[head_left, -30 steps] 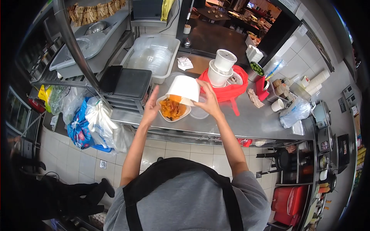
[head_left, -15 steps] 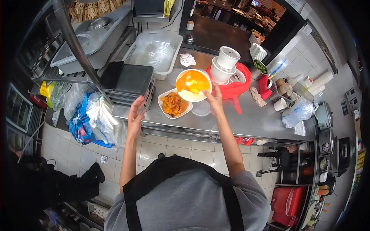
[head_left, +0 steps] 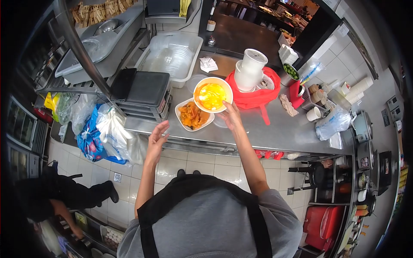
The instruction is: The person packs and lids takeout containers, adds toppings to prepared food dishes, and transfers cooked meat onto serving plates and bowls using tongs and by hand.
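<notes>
commercial kitchen: long steel counter (head_left: 297, 133), sauced food (head_left: 193, 117), stacked lidded tubs (head_left: 254, 63), eggs (head_left: 113, 238), tiled floor (head_left: 215, 166).

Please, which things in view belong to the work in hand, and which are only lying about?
In the work:
- right hand, holding the white bowl
- left hand, holding nothing
- dish with orange food

Probably just lying about:
- red bag
- crumpled paper
- green fruits
- white cup

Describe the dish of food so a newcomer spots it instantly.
Find the steel counter. Right of the black stack, lower left of the round bowl in the right hand, sits a white dish. Unlike that bowl, it is squarish and holds chunky orange food.
</notes>
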Motion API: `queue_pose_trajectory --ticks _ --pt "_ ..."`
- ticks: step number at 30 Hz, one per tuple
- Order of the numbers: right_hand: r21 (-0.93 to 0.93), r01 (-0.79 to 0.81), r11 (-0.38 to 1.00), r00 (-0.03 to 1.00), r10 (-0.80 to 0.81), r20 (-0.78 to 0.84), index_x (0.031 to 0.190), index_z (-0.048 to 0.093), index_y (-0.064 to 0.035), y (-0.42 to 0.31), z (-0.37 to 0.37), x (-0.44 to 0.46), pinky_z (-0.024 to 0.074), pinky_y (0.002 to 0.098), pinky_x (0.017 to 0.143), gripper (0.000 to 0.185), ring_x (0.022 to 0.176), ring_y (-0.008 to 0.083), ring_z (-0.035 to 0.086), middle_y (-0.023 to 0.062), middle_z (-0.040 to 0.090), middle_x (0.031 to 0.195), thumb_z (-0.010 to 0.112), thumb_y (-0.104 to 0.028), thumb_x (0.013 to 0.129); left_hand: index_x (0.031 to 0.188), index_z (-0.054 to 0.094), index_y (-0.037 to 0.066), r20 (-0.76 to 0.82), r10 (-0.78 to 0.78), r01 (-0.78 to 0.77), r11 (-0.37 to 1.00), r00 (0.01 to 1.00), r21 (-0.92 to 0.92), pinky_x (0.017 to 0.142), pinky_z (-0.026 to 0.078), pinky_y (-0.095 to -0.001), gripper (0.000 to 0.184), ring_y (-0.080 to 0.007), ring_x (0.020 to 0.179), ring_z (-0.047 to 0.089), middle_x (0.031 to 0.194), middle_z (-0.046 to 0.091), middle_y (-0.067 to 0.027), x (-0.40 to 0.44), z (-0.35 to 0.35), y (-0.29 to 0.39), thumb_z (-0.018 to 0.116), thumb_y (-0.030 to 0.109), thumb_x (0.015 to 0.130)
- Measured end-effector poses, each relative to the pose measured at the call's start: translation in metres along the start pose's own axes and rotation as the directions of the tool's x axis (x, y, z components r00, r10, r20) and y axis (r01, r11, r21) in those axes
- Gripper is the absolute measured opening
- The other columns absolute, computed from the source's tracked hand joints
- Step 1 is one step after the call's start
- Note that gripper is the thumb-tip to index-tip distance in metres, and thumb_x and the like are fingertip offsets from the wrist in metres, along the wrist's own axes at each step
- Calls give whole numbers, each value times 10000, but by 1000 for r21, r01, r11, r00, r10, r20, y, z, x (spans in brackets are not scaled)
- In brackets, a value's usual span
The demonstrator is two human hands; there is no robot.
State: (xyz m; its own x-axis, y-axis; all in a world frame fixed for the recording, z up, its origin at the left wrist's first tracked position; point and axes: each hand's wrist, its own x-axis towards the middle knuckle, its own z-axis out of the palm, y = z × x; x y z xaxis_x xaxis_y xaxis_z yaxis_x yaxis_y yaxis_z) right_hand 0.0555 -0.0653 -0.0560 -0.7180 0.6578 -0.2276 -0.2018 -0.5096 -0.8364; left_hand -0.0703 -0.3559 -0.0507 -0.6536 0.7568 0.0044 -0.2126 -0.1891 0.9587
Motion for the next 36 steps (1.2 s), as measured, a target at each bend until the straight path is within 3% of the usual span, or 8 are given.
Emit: queue_pose_trajectory --ticks 6,9,12,15,16,19,26,36 --pt "259 -160 952 986 165 1 1272 347 -63 2 4 -5 474 462 885 608 1125 348 444 120 353 1295 658 -239 780 1220 476 51 9 -61 61 996 998 62 936 380 -334 456 -199 1181 442 1251 471 -75 9 11 -17 440 -17 771" --pt "279 -149 949 988 157 -6 1271 340 -63 5 7 -5 472 467 894 628 1124 371 433 128 342 1296 669 -250 770 1244 420 32 -100 -209 218 971 973 92 865 435 -309 435 -205 1099 491 1150 497 -96 15 20 -33 484 18 814" --pt "295 -151 943 986 164 -21 1269 339 -62 9 3 -8 470 462 899 641 1116 375 434 140 354 1278 678 -260 763 1306 279 52 -121 -339 340 940 933 -13 838 472 -328 522 -248 1066 525 1078 496 -143 24 13 -79 511 58 838" --pt "309 -153 939 986 165 -13 1267 343 -63 6 4 -4 467 453 906 651 1113 371 435 155 371 1256 686 -276 757 1329 117 88 90 -526 507 740 846 -442 853 480 -384 630 -304 1056 539 1126 464 -215 33 16 -105 516 57 843" --pt "313 -151 938 987 163 -13 1267 345 -63 7 2 -5 466 450 908 654 1113 370 435 160 377 1249 689 -282 755 1324 50 107 156 -515 517 696 843 -498 860 482 -410 656 -362 1054 538 1171 427 -264 37 23 -107 506 55 855" --pt "328 -118 937 990 135 -30 1264 350 -63 3 0 -4 466 445 908 657 1110 372 439 169 389 1245 693 -298 755 1284 166 116 102 -465 442 718 879 -538 878 486 -406 537 -392 1060 527 1176 443 -275 46 52 -99 479 26 858" --pt "313 -67 947 993 95 -75 1262 365 -74 -16 -14 0 473 448 889 615 1095 360 460 164 421 1226 672 -297 777 1299 144 87 98 -382 370 748 919 -550 892 493 -414 593 -388 1063 522 1235 395 -245 55 49 -102 406 -75 791" --pt "38 -292 956 956 293 -7 1229 383 -9 13 -1 24 471 446 878 521 1097 343 462 155 431 1191 608 -244 821 1314 246 46 81 -452 451 829 889 -332 842 523 -412 535 -369 1012 560 1216 450 -220 -34 -8 -59 362 -51 800"
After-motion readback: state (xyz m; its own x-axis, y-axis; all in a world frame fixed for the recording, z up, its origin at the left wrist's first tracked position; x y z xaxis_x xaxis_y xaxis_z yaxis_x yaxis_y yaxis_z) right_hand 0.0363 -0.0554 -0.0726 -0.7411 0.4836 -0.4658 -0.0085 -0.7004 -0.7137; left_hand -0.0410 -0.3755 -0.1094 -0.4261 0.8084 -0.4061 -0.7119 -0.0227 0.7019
